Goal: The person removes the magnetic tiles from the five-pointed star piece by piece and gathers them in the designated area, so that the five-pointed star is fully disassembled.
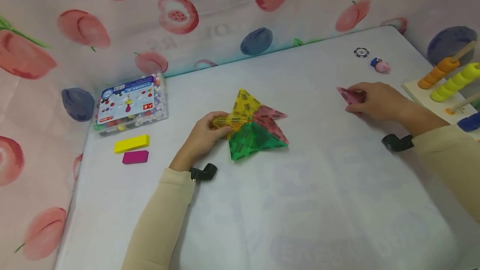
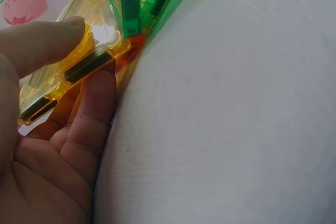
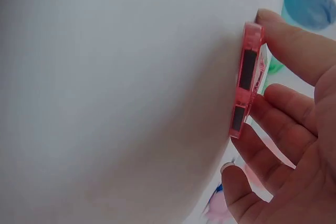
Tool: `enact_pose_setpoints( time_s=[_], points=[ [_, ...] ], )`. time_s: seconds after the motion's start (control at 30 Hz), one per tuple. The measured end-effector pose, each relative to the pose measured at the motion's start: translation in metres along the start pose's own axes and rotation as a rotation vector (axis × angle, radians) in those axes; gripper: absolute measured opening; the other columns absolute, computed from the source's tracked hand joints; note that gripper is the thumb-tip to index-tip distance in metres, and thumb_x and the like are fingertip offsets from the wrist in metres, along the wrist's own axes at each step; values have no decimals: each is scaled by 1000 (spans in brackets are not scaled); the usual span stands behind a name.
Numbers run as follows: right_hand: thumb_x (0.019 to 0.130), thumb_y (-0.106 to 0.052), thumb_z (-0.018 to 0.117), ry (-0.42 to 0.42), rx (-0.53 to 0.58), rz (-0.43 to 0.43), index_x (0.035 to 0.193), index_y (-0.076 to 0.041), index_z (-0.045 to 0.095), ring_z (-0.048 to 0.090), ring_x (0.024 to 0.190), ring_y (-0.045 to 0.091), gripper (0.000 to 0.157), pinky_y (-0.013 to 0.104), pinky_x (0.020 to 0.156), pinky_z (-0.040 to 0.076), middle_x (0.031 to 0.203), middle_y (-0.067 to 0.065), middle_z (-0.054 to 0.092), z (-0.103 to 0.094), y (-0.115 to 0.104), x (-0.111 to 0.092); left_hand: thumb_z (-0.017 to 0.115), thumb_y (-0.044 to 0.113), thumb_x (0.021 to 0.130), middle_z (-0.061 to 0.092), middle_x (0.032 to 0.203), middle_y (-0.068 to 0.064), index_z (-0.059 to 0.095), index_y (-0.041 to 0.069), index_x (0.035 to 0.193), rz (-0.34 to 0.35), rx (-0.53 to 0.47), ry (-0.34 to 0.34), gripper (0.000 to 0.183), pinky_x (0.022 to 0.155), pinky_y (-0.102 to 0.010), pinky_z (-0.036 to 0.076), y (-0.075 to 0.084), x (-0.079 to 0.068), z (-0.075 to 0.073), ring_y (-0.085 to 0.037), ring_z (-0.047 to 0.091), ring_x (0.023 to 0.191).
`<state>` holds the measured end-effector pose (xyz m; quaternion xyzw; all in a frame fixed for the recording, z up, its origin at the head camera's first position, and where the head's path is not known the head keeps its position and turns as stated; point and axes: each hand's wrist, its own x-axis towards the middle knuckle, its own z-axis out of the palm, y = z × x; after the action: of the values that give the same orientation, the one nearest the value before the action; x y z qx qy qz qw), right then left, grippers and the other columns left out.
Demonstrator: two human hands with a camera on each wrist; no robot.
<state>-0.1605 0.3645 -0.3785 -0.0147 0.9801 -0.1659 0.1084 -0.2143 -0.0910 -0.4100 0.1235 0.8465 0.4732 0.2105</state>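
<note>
A star-like build of see-through magnetic tiles (image 1: pixel 249 134) in yellow, orange, pink and green lies mid-table in the head view. My left hand (image 1: pixel 204 132) grips its orange point, thumb on one side and fingers under the other; the left wrist view shows the orange tile (image 2: pixel 86 66) between them, beside a green tile (image 2: pixel 130 3). Well to the right of the build, my right hand (image 1: pixel 382 101) holds a loose pink magnetic tile (image 1: pixel 351 97) by its edges. In the right wrist view this pink tile (image 3: pixel 245 82) is seen edge-on between thumb and fingers.
At the left stand a clear box of beads (image 1: pixel 131 103), a yellow block (image 1: pixel 131 143) and a magenta block (image 1: pixel 135 157). Back right are a poker chip (image 1: pixel 361 52) and a small pink-and-blue figure (image 1: pixel 381 66). A wooden bead stacker (image 1: pixel 423 91) stands at the right edge.
</note>
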Motion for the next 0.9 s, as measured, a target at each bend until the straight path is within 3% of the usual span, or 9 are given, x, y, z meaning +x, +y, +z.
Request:
enact_pose_setpoints(
  time_s=[0.27, 0.57, 0.77, 0.9],
  points=[
    [81, -55, 54, -16, -1, 88, 131, 2, 36, 43, 91, 36, 78, 49, 74, 37, 109, 27, 49, -9, 19, 0, 65, 49, 76, 53, 106, 1, 51, 32, 118, -8, 10, 17, 48, 73, -32, 42, -1, -3, -2, -18, 50, 87],
    [70, -61, 62, -156, 31, 87, 138, 1, 23, 33, 114, 44, 100, 61, 89, 25, 127, 30, 38, -14, 32, -14, 66, 46, 76, 54, 103, 0, 51, 30, 119, 9, 5, 18, 48, 70, -33, 42, -1, -3, -3, -19, 50, 84],
    [73, -56, 63, -206, 21, 74, 140, -1, 20, 24, 120, 46, 96, 63, 89, 22, 133, 29, 30, -19, 37, -21, 65, 46, 77, 54, 105, -1, 50, 27, 121, 23, -5, 2, 51, 71, -32, 42, -2, -2, -1, -19, 50, 84],
    [75, -56, 61, -173, 8, 100, 139, 0, 22, 27, 118, 46, 93, 62, 89, 23, 131, 30, 33, -18, 39, -21, 65, 45, 77, 54, 104, -2, 50, 28, 121, 25, -8, 0, 50, 70, -32, 42, -1, -1, 1, -19, 50, 83]
  ],
)
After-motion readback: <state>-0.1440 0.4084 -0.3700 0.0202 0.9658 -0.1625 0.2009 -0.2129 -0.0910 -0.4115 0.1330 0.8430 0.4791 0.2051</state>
